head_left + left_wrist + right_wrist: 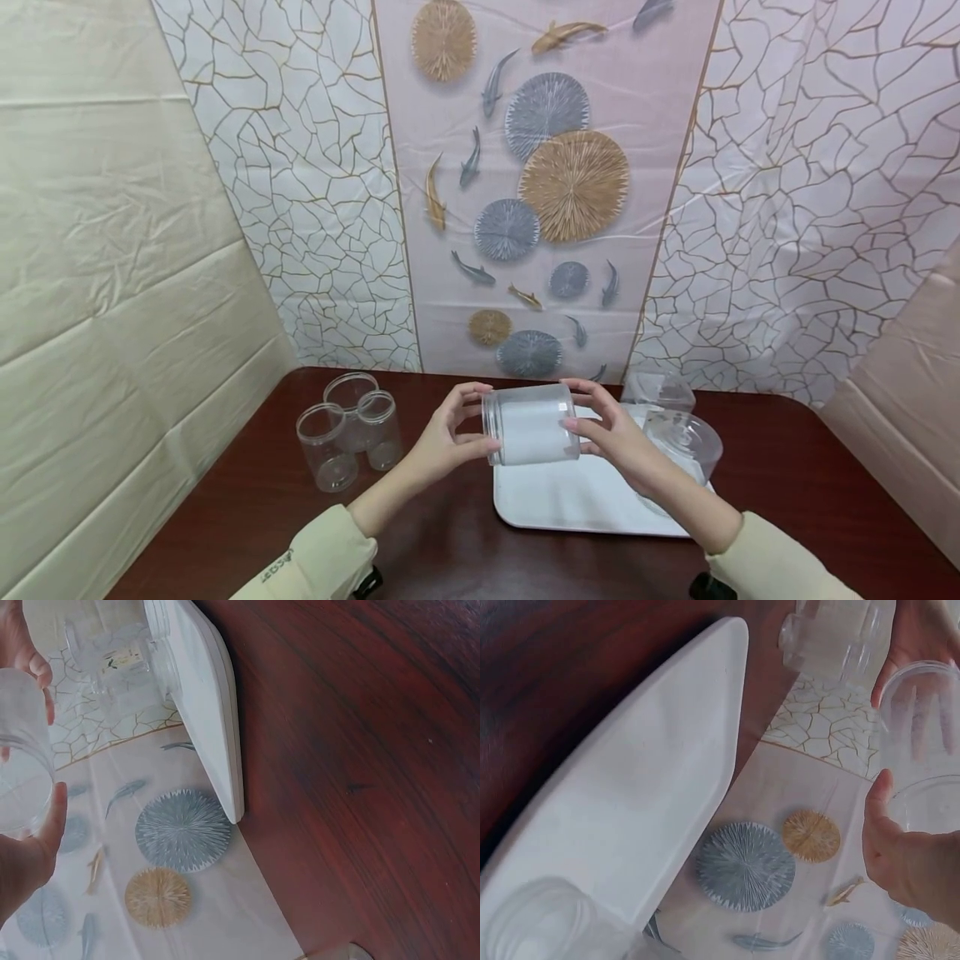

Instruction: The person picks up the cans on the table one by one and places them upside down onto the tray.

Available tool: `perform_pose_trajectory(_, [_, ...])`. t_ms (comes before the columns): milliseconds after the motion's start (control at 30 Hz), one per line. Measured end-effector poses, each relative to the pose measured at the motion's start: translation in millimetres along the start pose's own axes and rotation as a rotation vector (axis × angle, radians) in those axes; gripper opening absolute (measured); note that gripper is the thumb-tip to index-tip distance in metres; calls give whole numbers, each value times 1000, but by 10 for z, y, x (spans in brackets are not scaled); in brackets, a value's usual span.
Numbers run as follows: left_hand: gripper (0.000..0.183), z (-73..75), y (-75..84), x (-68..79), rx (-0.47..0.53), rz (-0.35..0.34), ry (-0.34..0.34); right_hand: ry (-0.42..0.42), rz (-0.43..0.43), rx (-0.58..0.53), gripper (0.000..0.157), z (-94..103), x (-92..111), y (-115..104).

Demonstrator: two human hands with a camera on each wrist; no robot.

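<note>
A clear plastic jar [534,425] lies sideways in the air between both hands, over the left part of a white tray [570,508]. My left hand [447,432] grips its threaded mouth end, thumb below and fingers above. At the other end my right hand [618,432] holds the jar's base, thumb on the near side. In the left wrist view the jar [22,742] shows at the left edge, with the left hand [30,859] beneath it. The right wrist view shows the jar [922,727] with the right hand [904,847] at one end.
Several clear jars stand on the dark wooden table [442,542]: to the left a wide jar [327,450] and a slim jar [382,433] with another behind. On the tray's right side sit a clear jar [701,442] and another clear container [663,390]. A patterned cloth [510,292] hangs behind.
</note>
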State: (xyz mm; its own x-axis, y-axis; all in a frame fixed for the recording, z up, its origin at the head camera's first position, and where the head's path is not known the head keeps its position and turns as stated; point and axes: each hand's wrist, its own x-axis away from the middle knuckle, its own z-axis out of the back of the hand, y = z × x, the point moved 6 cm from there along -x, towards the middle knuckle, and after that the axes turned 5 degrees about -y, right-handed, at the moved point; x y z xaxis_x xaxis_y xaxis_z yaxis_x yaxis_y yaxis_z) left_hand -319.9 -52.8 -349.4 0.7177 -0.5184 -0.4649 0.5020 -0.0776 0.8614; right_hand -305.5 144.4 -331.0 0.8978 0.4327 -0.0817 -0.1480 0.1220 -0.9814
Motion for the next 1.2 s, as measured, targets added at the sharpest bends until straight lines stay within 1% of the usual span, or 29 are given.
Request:
perform_pose_trajectory(100, [61, 10, -4, 17, -14, 9, -12, -9, 6, 46, 51, 30, -13, -45])
perform_pose_trajectory(200, [59, 19, -20, 36, -20, 51, -13, -12, -4, 94, 52, 51, -38, -68])
perform_pose_trajectory(300, [57, 23, 3, 48, -41, 66, -7, -19, -22, 143, 53, 60, -82, -92])
perform_pose_trajectory(533, [53, 27, 143, 58, -101, 111, 47, -18, -36, 312, 56, 95, -234, -210])
perform_pose_trajectory(700, [46, 45, 165, 68, -133, 145, 82, -22, -36, 429, 56, 132, -338, -314])
perform_pose_trajectory(800, [41, 50, 151, 88, -152, 170, 79, -20, -26, 507, 54, 165, -396, -328])
perform_pose_trajectory(900, [38, 45, 142, 107, -171, 179, 61, -13, -4, 587, 55, 193, -458, -326])
perform_pose_trajectory(1033, [35, 32, 138, 130, -211, 178, 41, -6, 42, 718, 57, 213, -536, -318])
perform_pose_trajectory(1133, [31, 21, 140, 148, -232, 173, 33, 5, 55, 811, 59, 235, -578, -296])
perform_pose_trajectory(1200, [30, 11, 135, 162, -221, 166, 22, 10, 60, 857, 59, 253, -598, -278])
